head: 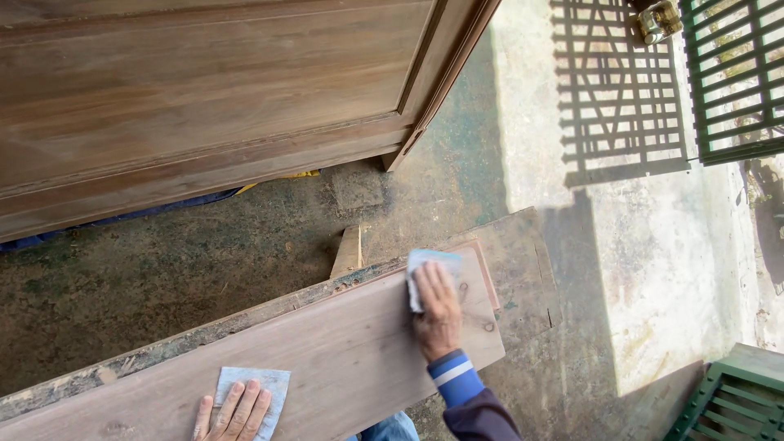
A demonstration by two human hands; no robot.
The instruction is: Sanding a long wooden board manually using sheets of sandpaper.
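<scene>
Right grip: right hand (437, 314) pressed flat, fingers together, on a pale blue-grey sanding sheet (431, 273) at the far right end of the plank (343, 359); palm down, not curled round it.
Left grip: left hand (235, 415) spread open, fingers splayed, flat on a second sanding sheet (260, 384) at the plank's near edge, toward its left part; wrist cut off by the frame's bottom edge.
Sheets: two, both rectangular, pale blue-grey, plain, no marking to be made out; well apart along the plank.
Plank: one, long, smooth, pinkish-brown with faint grain, a dark knot near the right end; running slantwise from lower left to right of centre.
Bench: rough weathered board (523, 269) under the plank, showing past its far edge and right end, with flaked green paint along the far edge.
Sleeve: dark cuff with a blue and white striped band (452, 371) at the right wrist.
Door: one large brown wooden panel (204, 98) leaning across the upper left, standing on the stained concrete floor (163, 261).
Offcut: small pale wood block (348, 251) on the floor just past the bench's far edge.
Grilles: green metal gate (735, 73) at upper right, green slatted piece (727, 400) at lower right.
</scene>
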